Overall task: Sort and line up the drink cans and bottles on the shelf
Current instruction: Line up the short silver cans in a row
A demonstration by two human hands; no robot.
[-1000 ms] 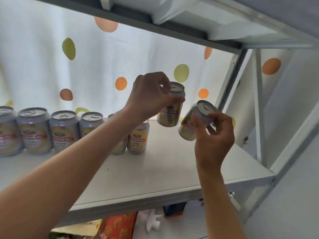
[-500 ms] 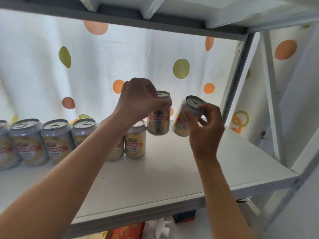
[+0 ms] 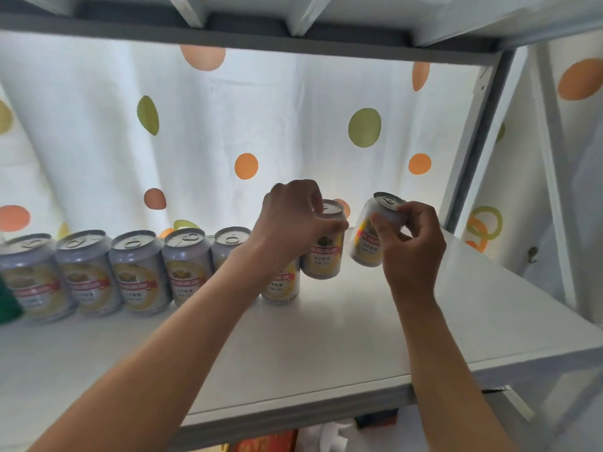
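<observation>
Head view: one can (image 3: 323, 252) per hand (image 3: 293, 220).

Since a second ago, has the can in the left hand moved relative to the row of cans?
Yes. The can in the left hand has come down toward the shelf and sits closer to the last can in the row, nearly in line with it.

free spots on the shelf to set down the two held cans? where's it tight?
Bare shelf runs from the can in the left hand rightward to the right upright, under the tilted can in the right hand. The whole front strip before the row of cans is bare too. Crowded: the back left, cans side by side.
</observation>
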